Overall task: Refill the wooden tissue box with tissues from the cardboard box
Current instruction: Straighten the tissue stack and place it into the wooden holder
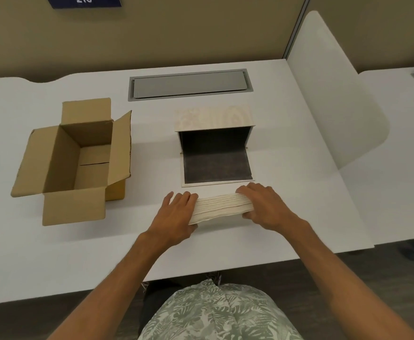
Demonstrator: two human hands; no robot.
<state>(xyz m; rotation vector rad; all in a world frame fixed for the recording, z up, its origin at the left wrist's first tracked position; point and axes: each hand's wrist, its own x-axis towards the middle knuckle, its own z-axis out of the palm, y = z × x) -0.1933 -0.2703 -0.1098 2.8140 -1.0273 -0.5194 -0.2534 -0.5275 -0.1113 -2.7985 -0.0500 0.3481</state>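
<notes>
A cream stack of tissues [222,206] lies on the white table just in front of the wooden tissue box [214,119]. That box lies on its side with its dark-lined flap [217,169] folded down toward me, its inside empty. My left hand [176,212] grips the stack's left end. At the stack's right end, my right hand [266,204] holds it with fingers over the top. The brown cardboard box [53,165] stands at the left with its flaps open and shows nothing inside.
A grey cable hatch [190,84] is set into the white table [299,168] behind the wooden box. A white divider panel [336,94] rises along the table's right side. The table's near edge runs just below my forearms.
</notes>
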